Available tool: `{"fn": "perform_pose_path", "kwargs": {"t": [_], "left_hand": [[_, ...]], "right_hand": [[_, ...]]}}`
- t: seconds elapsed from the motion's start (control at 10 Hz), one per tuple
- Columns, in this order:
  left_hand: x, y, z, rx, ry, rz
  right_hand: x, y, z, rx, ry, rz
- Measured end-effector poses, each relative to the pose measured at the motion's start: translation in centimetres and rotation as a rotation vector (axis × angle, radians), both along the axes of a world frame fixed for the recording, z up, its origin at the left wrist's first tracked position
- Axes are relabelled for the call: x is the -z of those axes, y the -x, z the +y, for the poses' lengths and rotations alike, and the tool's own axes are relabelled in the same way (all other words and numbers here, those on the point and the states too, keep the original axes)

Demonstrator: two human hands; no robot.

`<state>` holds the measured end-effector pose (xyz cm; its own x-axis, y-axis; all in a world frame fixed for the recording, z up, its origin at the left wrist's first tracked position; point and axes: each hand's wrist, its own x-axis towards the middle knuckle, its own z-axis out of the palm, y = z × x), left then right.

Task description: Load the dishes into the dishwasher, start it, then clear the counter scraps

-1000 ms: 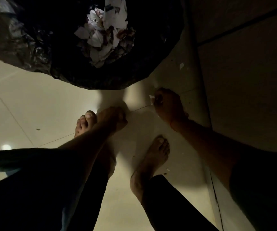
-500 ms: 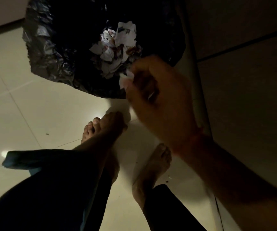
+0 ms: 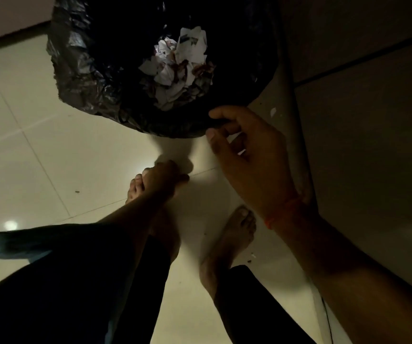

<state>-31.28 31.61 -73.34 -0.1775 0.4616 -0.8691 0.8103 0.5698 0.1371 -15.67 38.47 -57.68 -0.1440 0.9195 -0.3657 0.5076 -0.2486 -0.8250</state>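
A bin lined with a black bag stands on the pale tiled floor, with crumpled white paper scraps heaped inside. My right hand hovers at the bin's near rim, its fingers loosely curled with nothing in them and the forefinger over the bag's edge. My left hand hangs low by my left foot, with its fingers bunched. In this dim light I cannot tell whether it holds anything. A small white scrap lies on the floor right of the bin.
A dark cabinet front runs along the right side, with a grey kick strip at its base. My bare feet stand just below the bin. Small crumbs dot the tiles near my right foot. A wall skirting crosses the top left.
My right hand picked up a white scrap from the floor, carried it up to the bin, and now hangs empty at the rim. My left hand has barely moved.
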Motion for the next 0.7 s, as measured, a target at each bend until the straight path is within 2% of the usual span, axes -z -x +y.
{"fn": "perform_pose_path", "kwargs": {"t": [0.1,0.3,0.4,0.5,0.6,0.7], "left_hand": [[-3.8,1.2,0.0,-0.049,-0.116,-0.079],[-18.2,1.2,2.4,-0.357,-0.52,-0.428],[-23.2,1.2,4.9,-0.42,-0.684,-0.425],[-24.1,1.3,7.6,-0.462,-0.743,-0.403],[-22.1,2.2,9.2,-0.346,-0.59,-0.438],[-22.3,2.9,9.2,-0.295,-0.548,-0.487]], "right_hand": [[-1.6,-0.2,-0.7,0.05,0.103,0.003],[-7.0,-0.1,-0.2,0.145,0.186,0.005],[-9.6,0.4,0.8,0.13,0.215,0.04],[-11.2,0.9,1.9,0.112,0.285,0.048],[-12.0,1.3,2.6,0.078,0.384,0.028],[-13.5,1.2,2.4,0.175,0.633,0.061]]}}
